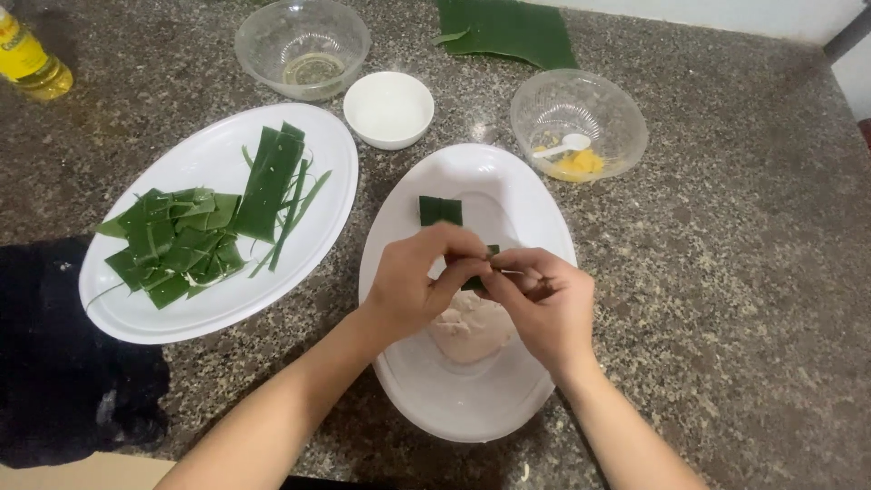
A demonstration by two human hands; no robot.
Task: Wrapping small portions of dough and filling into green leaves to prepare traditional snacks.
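From the head view I see my left hand (413, 286) and right hand (544, 304) meeting over the near oval white plate (535, 213), both grips pinched shut on one small folded green leaf piece (478, 278), above a pinkish dough lump (470, 328). A second folded leaf parcel (440, 210) lies at the plate's far end. Left on the bench (726, 272), another plate (204, 159) carries cut leaf strips (204, 231).

Left hand (419, 283) and right hand (544, 304) meet, fingertips pinched together.
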